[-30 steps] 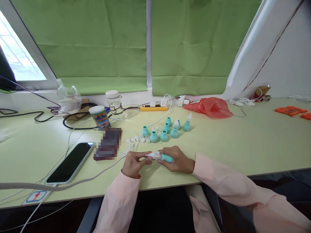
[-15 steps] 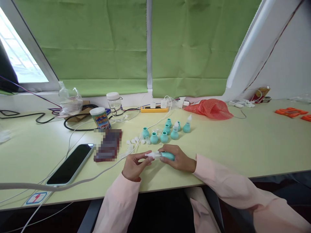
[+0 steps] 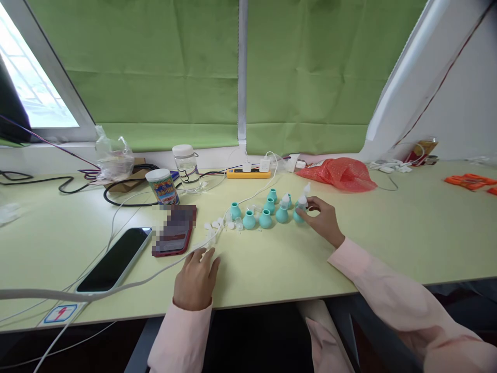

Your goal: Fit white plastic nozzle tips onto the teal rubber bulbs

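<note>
My right hand [image 3: 322, 220] pinches a teal bulb nasal aspirator [image 3: 302, 203] with a clear nozzle, upright at the right end of a group of teal bulbs. Just behind it shows the white tip [image 3: 307, 188] of another one, mostly hidden. Another aspirator [image 3: 282, 213] with its nozzle on stands to the left. Several open-necked teal bulbs [image 3: 249, 220] have no nozzle. My left hand [image 3: 194, 280] rests palm down on the table, fingers apart, holding nothing. Clear plastic parts [image 3: 210, 238] lie just beyond its fingertips, near small white pieces [image 3: 215, 224].
A white cable [image 3: 155, 280] crosses the table beside my left hand. Two phones, a dark one [image 3: 115, 259] and a red-edged one [image 3: 176, 233], lie left. Behind stand a printed can [image 3: 163, 187], a clear bottle [image 3: 187, 171], a power strip [image 3: 248, 175] and red bubble wrap [image 3: 337, 174].
My right hand has carried the assembled aspirator from the front to the right end of the group. My left hand has let go of the nozzle and moved left onto the table.
</note>
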A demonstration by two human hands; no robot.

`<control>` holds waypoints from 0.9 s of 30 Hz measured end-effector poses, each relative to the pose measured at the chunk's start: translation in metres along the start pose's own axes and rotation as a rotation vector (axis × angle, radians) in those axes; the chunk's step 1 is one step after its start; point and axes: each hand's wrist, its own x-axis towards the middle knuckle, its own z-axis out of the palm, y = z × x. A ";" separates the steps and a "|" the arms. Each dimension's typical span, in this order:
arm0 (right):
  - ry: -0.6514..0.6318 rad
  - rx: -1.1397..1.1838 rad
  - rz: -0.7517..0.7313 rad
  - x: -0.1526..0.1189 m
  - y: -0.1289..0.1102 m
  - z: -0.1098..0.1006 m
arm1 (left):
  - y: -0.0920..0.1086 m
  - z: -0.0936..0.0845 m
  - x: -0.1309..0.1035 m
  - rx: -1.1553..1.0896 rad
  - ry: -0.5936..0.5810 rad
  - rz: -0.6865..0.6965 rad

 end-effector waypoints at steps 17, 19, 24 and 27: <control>0.199 -0.207 -0.116 -0.001 0.000 0.002 | -0.004 0.025 0.022 0.025 -0.137 0.243; 0.315 -0.197 -0.306 -0.007 -0.012 0.000 | -0.005 0.028 0.022 -0.001 -0.139 0.243; -0.214 -0.167 -0.798 -0.032 -0.051 0.023 | 0.001 0.027 0.022 -0.142 -0.150 0.212; -0.500 -0.307 -0.727 -0.038 -0.074 0.052 | 0.006 0.022 0.024 -0.179 -0.153 0.202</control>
